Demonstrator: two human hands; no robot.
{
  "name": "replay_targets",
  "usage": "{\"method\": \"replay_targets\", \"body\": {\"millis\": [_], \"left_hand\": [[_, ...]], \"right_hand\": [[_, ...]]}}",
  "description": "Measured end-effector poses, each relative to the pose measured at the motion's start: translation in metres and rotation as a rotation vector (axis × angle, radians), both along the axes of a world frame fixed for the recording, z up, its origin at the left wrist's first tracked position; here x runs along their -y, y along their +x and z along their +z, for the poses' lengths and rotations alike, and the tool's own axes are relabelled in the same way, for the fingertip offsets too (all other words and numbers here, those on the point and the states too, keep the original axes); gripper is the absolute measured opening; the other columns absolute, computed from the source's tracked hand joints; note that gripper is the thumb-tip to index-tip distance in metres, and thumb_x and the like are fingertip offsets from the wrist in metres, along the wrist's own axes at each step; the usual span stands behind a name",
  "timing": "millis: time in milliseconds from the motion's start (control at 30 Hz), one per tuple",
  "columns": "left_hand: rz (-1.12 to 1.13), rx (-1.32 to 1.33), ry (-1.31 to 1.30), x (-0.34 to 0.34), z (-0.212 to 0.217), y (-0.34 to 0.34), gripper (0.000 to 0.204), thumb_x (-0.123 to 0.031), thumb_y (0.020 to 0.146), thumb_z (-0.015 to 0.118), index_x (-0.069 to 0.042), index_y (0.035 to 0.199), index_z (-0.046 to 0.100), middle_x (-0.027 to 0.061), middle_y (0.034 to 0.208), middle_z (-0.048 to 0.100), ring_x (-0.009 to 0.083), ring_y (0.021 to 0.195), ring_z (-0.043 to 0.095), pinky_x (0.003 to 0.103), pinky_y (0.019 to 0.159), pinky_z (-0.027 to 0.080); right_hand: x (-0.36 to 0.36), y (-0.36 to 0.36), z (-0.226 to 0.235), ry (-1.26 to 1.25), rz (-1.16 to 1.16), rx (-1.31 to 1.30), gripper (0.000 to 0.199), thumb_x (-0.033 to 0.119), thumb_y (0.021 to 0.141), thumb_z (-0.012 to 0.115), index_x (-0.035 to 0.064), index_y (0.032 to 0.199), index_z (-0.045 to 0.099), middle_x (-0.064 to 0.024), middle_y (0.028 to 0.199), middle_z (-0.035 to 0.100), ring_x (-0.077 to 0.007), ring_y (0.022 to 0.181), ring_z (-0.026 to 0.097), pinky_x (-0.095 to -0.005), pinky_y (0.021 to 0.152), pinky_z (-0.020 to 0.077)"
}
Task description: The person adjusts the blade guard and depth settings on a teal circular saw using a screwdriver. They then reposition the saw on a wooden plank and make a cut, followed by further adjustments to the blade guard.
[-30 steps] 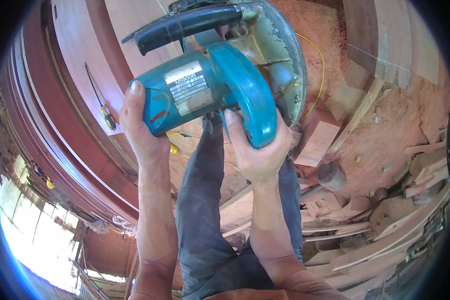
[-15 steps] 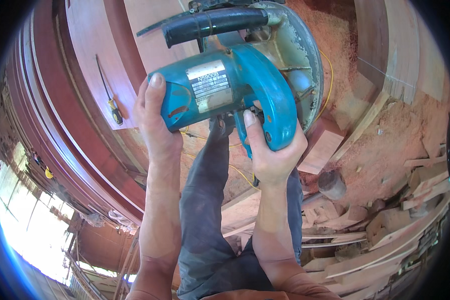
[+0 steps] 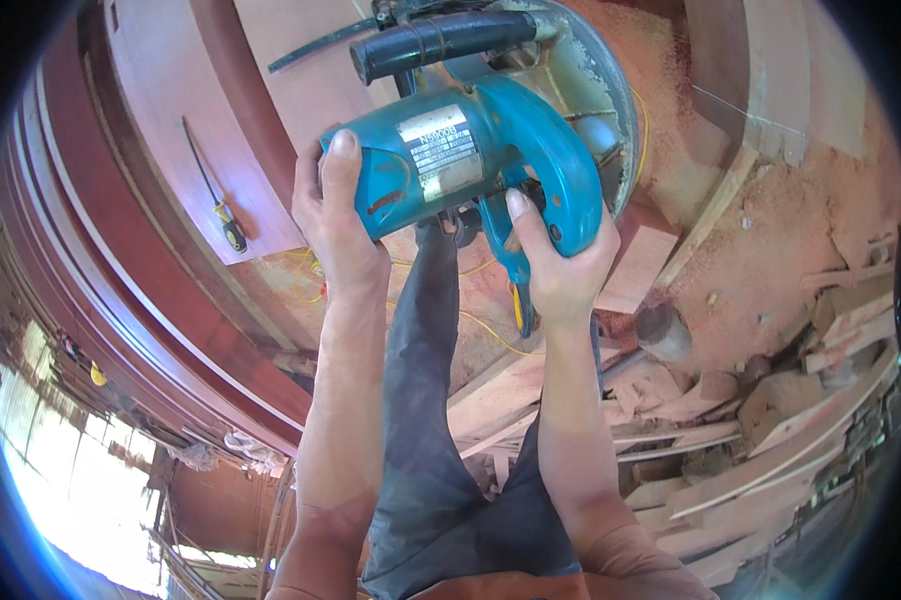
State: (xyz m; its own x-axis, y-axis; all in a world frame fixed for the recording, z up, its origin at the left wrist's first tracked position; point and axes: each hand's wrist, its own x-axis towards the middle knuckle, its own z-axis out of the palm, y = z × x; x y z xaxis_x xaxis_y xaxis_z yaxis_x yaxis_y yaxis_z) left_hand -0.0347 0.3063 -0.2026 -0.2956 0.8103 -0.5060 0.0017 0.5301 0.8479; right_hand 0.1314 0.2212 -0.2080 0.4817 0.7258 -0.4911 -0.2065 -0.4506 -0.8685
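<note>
A teal circular saw (image 3: 380, 185) is held up in front of me, its motor body lying across the view and its metal guard toward the upper right. My left hand (image 3: 340, 215) grips the rounded end of the motor housing, thumb on top. Around the rear loop handle is my right hand (image 3: 560, 255), closed, with the thumb lying by the trigger opening. A black bar-shaped front handle (image 3: 445, 45) sticks out along the saw's far side, touched by neither hand. The blade cannot be made out.
A screwdriver (image 3: 225, 215) with a yellow-black handle lies on a pale plank (image 3: 170, 100) at left. Long reddish boards (image 3: 140, 230) run beside it. A yellow cord (image 3: 490, 335) crosses the sawdust floor. Wood offcuts (image 3: 790, 430) pile up at lower right, near a short round log (image 3: 662, 333).
The saw has shifted slightly to the right and away from me, with both hands still on it. More of the floor and cord shows beneath it.
</note>
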Motion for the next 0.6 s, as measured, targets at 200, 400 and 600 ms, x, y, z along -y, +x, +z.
{"method": "replay_targets", "body": {"millis": [200,400,600], "left_hand": [[-0.042,-0.010,-0.031,-0.003,0.000,0.003,0.056,-0.042,0.101,0.071,0.005,0.130,0.060,0.0115,0.109,0.066,0.0182,0.095,0.068,0.032,0.079,0.058],[-0.051,-0.015,-0.019,-0.003,-0.002,0.005,0.057,-0.043,0.101,0.071,0.004,0.131,0.059,0.0128,0.113,0.065,0.0198,0.098,0.067,0.034,0.083,0.058],[-0.034,0.013,-0.059,-0.009,-0.013,-0.007,0.055,-0.046,0.103,0.066,0.002,0.129,0.061,0.0104,0.110,0.065,0.0200,0.099,0.066,0.036,0.087,0.056]], "right_hand": [[-0.004,0.000,0.003,-0.093,0.006,-0.038,0.034,0.012,0.091,0.083,-0.0003,0.121,0.074,-0.0060,0.100,0.078,-0.0118,0.089,0.069,-0.0300,0.084,0.0551],[-0.005,0.001,0.004,-0.150,-0.034,-0.059,0.034,0.018,0.089,0.086,0.0004,0.116,0.075,-0.0073,0.100,0.079,-0.0143,0.089,0.071,-0.0321,0.084,0.0561],[-0.013,-0.007,0.000,-0.040,-0.067,0.034,0.034,0.023,0.085,0.089,0.0009,0.104,0.072,-0.0122,0.092,0.078,-0.0203,0.084,0.075,-0.0362,0.079,0.0579]]}}
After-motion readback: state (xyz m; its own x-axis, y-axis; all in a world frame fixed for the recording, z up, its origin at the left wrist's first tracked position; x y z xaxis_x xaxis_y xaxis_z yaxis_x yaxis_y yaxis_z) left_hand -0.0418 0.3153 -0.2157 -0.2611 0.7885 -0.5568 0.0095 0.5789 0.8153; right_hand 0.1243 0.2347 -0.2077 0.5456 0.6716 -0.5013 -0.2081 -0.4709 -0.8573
